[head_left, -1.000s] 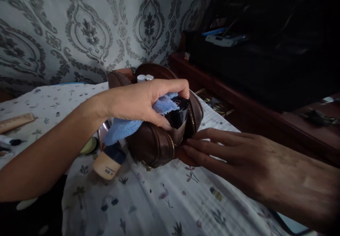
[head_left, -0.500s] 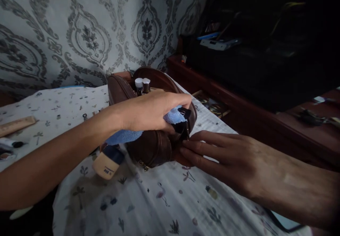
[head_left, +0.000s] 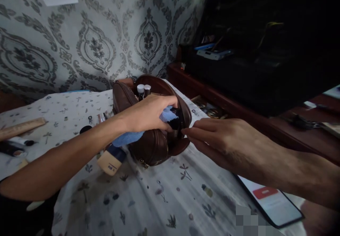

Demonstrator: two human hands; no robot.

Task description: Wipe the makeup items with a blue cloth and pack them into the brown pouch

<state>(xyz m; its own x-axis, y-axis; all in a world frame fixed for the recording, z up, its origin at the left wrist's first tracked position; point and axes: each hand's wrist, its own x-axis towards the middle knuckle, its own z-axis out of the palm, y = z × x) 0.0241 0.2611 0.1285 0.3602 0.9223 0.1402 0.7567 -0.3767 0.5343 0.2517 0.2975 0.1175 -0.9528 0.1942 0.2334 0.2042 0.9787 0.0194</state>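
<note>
A brown toiletry bag (head_left: 152,145) lies unzipped on the patterned cloth, its lid raised at the back. My left hand (head_left: 148,114) reaches into it, fingers closed on a blue cloth (head_left: 168,114) and a dark object (head_left: 176,119) whose kind I cannot make out. Part of the blue cloth hangs below that wrist. At the bag's right side, my right hand (head_left: 212,133) pinches the open edge with its fingertips. Two small bottles, one white-capped (head_left: 140,89) and one silver-capped (head_left: 147,90), stand inside the bag. A beige bottle with a dark blue cap (head_left: 110,160) lies in front.
A phone (head_left: 271,202) with a lit screen lies under my right forearm. Tubes (head_left: 23,128) and other small cosmetics lie at the left. Beyond the bag's right side, a dark red wooden drawer unit (head_left: 202,84) holds loose items. Patterned wallpaper (head_left: 98,48) rises behind.
My left hand has gone slightly left and deeper into the bag with the blue cloth. My right hand has shifted up along the bag's edge, and more of the phone shows.
</note>
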